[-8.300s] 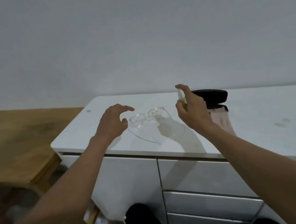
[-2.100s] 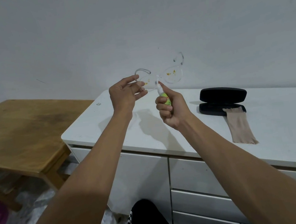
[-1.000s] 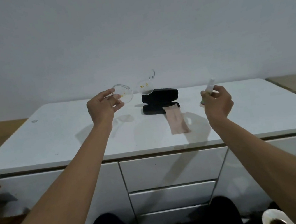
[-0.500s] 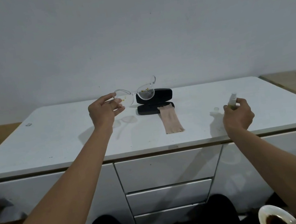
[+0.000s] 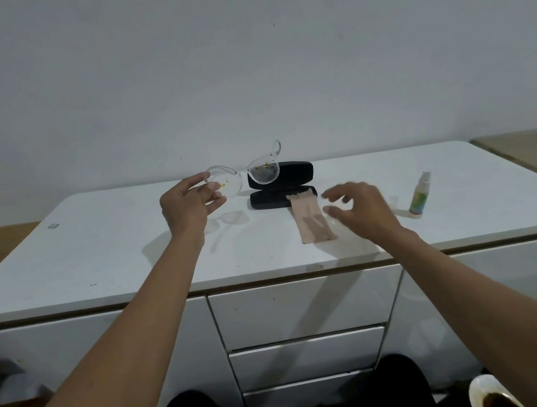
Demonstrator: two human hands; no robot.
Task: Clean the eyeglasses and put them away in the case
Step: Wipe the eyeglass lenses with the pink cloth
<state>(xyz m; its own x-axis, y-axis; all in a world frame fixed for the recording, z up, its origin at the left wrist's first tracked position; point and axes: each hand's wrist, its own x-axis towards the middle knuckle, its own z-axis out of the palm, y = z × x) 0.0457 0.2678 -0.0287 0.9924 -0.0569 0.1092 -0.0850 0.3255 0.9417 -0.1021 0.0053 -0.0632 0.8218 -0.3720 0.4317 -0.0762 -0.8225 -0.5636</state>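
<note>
— Clear plastic eyeglasses [image 5: 250,175]: location and condition?

— Held in the air above the white counter [image 5: 103,252], in front of the black case [image 5: 281,184]. Yellow-orange specks show on both lenses. The left hand [image 5: 188,204] holds them; its grip is a pinch of thumb and fingertips at the frame's left end, by the temple.

— The case?

— Open, lying near the counter's middle toward the wall, lid raised behind the base. No marking legible on it.

— Right hand [image 5: 358,210]?

— Hovering over the counter with its grip spread, fingers loose, holding nothing. It is blurred. It sits just beside the beige cloth [image 5: 311,218], which lies flat with its far end on the case's base.

— Cleaning agent?

— A small spray bottle [image 5: 420,196] stands upright on the counter to the right, apart from the right hand. Green label — the print is too small to read.

— Anything else?

— Drawers [image 5: 302,304] below the counter, and a white cup [image 5: 479,390] of dark liquid at the lower right edge.
</note>
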